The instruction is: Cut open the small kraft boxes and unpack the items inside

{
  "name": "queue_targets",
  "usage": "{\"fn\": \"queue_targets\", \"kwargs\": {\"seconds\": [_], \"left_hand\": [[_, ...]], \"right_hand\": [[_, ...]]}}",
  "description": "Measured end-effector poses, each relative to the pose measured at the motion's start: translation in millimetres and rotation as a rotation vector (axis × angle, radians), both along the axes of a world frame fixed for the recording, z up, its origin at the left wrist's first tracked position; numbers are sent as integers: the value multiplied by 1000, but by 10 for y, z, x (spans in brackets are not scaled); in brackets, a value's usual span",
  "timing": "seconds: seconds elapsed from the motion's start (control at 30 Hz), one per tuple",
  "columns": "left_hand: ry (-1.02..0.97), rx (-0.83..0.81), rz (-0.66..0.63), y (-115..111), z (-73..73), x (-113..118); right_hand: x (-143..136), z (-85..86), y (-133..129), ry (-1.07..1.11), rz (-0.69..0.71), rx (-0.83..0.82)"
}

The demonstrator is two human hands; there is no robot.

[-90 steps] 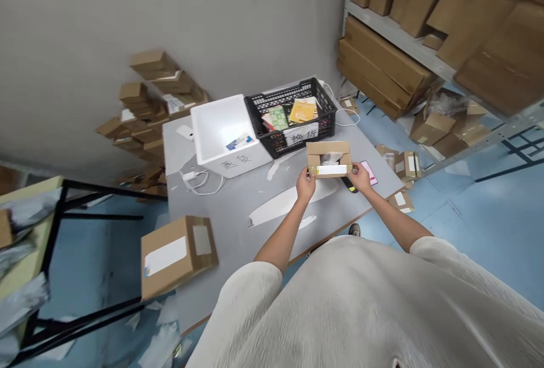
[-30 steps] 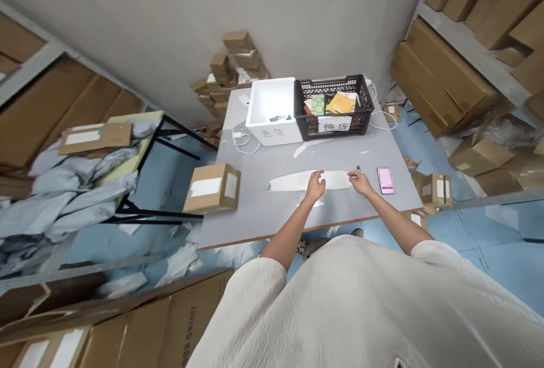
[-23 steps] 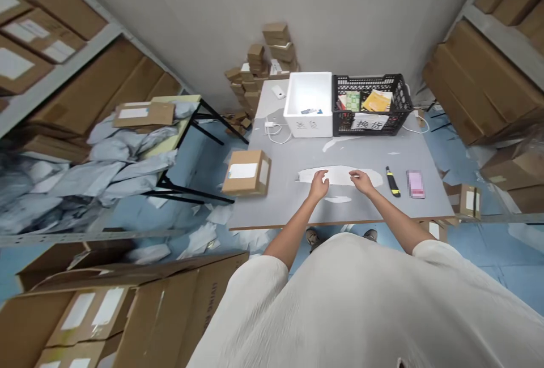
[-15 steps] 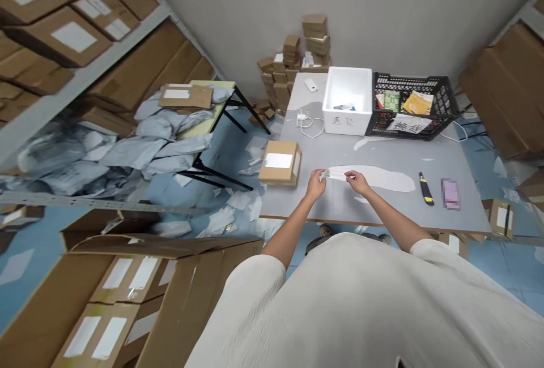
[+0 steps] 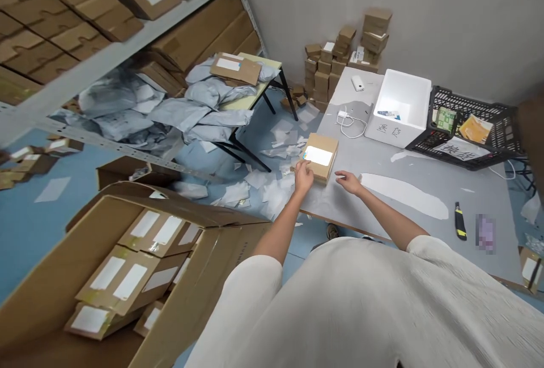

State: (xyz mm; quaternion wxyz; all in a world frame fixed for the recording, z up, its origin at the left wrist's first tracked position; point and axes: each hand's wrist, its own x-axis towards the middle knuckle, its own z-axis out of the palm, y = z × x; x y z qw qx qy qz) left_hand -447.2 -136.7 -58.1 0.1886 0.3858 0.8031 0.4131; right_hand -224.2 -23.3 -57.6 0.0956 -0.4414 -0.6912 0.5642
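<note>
A small brown cardboard box (image 5: 325, 171) with a white label (image 5: 318, 155) on top sits at the left end of the grey table (image 5: 361, 209). My left hand (image 5: 304, 176) is at the box's near left side, with fingertips on the label's edge; its fingers are partly spread and it grips nothing. Just right of the box, my right hand (image 5: 349, 182) hovers above the table with fingers apart and nothing visible in them. Beside it lies a long white patch (image 5: 403, 193) on the tabletop.
A white foam bin (image 5: 395, 130) and black crate (image 5: 505, 122) stand at the table's back. A cutter (image 5: 460, 222) lies to the right, a white cable (image 5: 352, 124) behind the box. A large open carton (image 5: 238, 243) holding boxes stands at left.
The view has turned left. My hands have moved from the white patch toward the box; the thin white piece between them is gone from view, and my left hand now touches the box.
</note>
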Motion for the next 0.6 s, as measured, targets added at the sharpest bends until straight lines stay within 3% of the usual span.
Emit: {"fn": "queue_targets", "kwargs": {"seconds": [0.23, 0.47, 0.6], "left_hand": [[-89, -105, 114, 59, -221, -196], [-120, -241, 196, 64, -302, -62], [-80, -231, 132, 59, -301, 94]], "right_hand": [[-301, 1, -47, 46, 66, -42], [-331, -81, -49, 95, 45, -79], [-188, -62, -4, 1, -71, -56]]}}
